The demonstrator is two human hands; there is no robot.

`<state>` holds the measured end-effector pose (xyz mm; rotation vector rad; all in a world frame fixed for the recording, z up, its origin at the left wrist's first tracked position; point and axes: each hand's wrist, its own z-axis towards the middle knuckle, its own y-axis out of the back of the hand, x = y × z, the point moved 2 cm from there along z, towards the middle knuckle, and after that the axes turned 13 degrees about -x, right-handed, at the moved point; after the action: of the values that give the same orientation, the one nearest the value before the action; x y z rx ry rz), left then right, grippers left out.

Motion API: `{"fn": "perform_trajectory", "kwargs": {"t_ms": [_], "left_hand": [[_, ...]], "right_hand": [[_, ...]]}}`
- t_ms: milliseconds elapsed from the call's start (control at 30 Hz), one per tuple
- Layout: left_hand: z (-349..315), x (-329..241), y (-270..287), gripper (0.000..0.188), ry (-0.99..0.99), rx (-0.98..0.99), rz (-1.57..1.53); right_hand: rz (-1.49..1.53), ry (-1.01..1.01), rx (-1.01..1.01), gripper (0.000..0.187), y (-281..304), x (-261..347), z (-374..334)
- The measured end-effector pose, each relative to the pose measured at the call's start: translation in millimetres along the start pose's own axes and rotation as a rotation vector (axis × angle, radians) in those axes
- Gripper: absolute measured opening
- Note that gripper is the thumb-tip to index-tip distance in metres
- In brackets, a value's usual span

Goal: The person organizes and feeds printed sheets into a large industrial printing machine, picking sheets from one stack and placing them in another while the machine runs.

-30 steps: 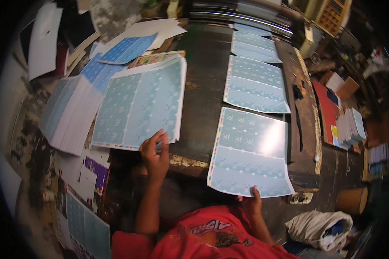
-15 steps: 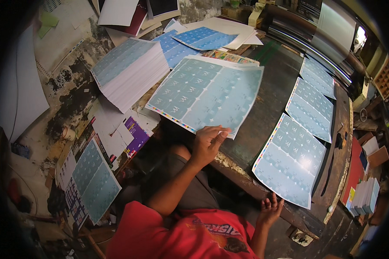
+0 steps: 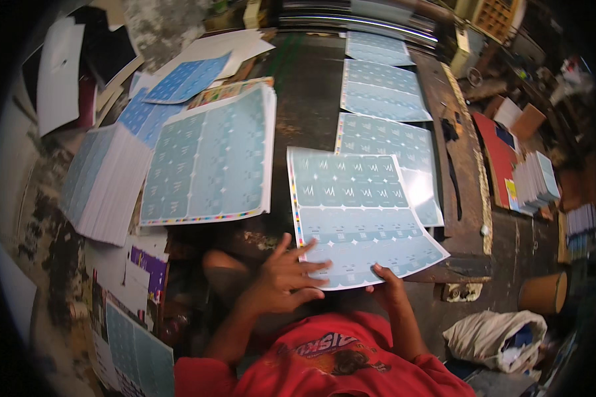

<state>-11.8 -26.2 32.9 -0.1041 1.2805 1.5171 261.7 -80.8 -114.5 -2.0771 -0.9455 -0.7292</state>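
A printed pale blue-green sheet (image 3: 364, 225) with white marks and a colour strip down its left edge is held up at the table's front edge. My right hand (image 3: 389, 288) pinches its lower edge, thumb on top and fingers underneath. Spread fingers of my left hand (image 3: 285, 278) lie over the sheet's lower left corner, slightly blurred; whether they touch it I cannot tell. Behind it, partly covered, a similar sheet (image 3: 420, 192) rests on the dark table (image 3: 298, 112). To the left is a pile of matching sheets (image 3: 208, 159), its edges slightly uneven.
Two more printed sheets (image 3: 384, 89) line up toward metal rollers (image 3: 357, 25) at the far end. A tall paper stack (image 3: 106, 182) and blue sheets (image 3: 189, 78) are at left. A dark strap (image 3: 453, 165) lies along the right side; a white sack (image 3: 496, 337) sits lower right.
My left hand has come away from the pile's corner toward the right. A sheet is now in my right hand, which was empty by the table edge. The view has turned right.
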Motion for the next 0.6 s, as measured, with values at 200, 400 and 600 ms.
{"fn": "perform_trajectory", "kwargs": {"t_ms": [200, 400, 600], "left_hand": [[15.4, 55.8, 41.4, 0.053, 0.154, -0.438, 0.507], [-2.5, 96.1, 37.8, 0.037, 0.158, -0.567, 0.688], [2.6, 93.5, 39.8, 0.031, 0.195, -0.636, 0.549]], "right_hand": [[-0.101, -0.196, -0.057, 0.035, 17.8, -22.6, -41.1], [-0.099, -0.279, -0.083, 0.037, 39.6, -58.1, -83.0], [-0.127, -0.213, -0.09, 0.039, 37.0, -50.3, -95.7]]}}
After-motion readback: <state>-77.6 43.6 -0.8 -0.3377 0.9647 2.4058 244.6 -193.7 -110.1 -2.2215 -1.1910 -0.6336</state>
